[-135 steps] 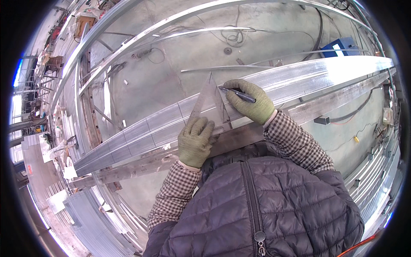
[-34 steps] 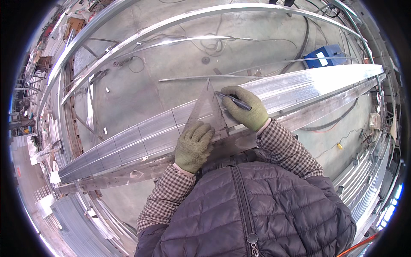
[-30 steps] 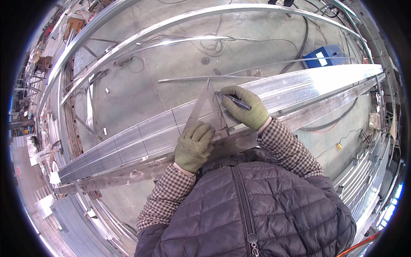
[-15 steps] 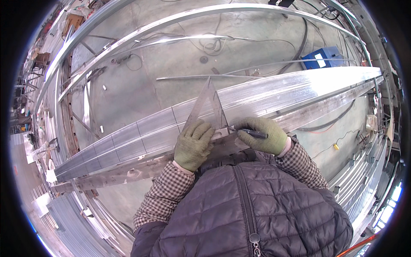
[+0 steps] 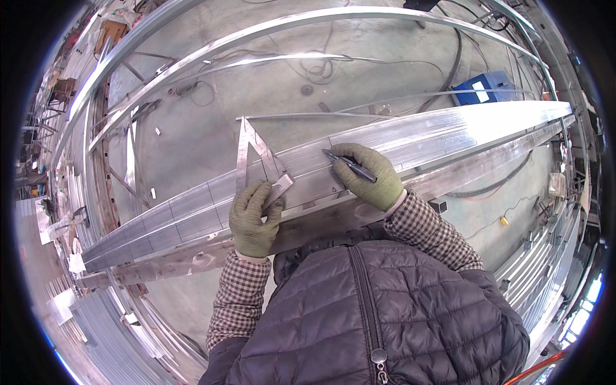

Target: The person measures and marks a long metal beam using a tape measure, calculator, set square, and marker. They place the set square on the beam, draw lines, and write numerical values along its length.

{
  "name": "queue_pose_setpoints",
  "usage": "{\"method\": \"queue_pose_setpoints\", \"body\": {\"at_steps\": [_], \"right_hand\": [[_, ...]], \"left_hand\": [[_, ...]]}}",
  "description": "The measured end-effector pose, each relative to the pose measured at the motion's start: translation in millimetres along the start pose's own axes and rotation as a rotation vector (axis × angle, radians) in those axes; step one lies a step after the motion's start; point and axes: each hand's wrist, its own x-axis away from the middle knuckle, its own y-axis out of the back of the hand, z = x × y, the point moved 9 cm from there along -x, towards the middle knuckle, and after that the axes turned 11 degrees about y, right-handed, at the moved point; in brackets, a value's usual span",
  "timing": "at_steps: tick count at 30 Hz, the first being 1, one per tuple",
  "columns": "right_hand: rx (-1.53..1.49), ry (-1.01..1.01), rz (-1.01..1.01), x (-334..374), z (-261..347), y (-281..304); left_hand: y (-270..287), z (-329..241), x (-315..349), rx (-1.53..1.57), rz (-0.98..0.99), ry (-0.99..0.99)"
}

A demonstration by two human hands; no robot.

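My left hand, in a green work glove, is closed on the thick base of a metal triangle square. The square is tilted, its tip above the far edge of a row of silver metal profiles. My right hand, gloved alike, grips a dark marker pen, its tip pointing left over the profiles. A thin dark line crosses the profiles near the pen tip. Several similar lines cross them farther left.
A long metal beam runs under the profiles' near side. Curved-looking metal rails cross the far side. On the floor lie cables and a blue box. More profiles are stacked at lower left and right.
My left hand has moved left with the square, which now leans. My right hand has moved the pen up and left, away from the near edge, over the profiles.
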Motion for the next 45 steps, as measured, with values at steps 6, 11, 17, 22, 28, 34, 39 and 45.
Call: {"method": "queue_pose_setpoints", "body": {"at_steps": [6, 11, 17, 22, 28, 34, 39, 45], "right_hand": [[0.046, -0.07, 0.005, -0.9, -0.2, 2.8], [0.06, -0.046, -0.008, -2.2, 0.7, 0.3], [0.025, -0.075, -0.126, 12.9, 2.9, 19.5], [-0.061, -0.131, -0.296, 40.5, -17.0, 62.5], [-0.094, -0.231, -0.425, 62.9, -57.4, 116.6], [-0.244, -0.137, -0.444, 73.7, -70.3, 149.9], [-0.341, -0.162, -0.406, 75.4, -86.8, 166.0], [-0.295, -0.042, -0.286, 62.7, -86.2, 166.8]], "left_hand": [[-1.4, 2.6, 0.2, -0.032, -0.007, -0.009], [-1.7, 1.2, -1.7, -0.033, 0.013, -0.01], [-3.2, -2.2, -3.5, -0.055, 0.025, -0.069], [-15.5, -18.7, -3.0, 0.014, 0.099, -0.127], [-87.7, -90.2, 10.5, -0.018, 0.37, -0.327], [-147.2, -147.0, 8.9, -0.073, 0.449, -0.382], [-158.9, -166.4, -1.6, -0.143, 0.386, -0.367], [-161.3, -168.7, -0.6, -0.16, 0.342, -0.27]]}}
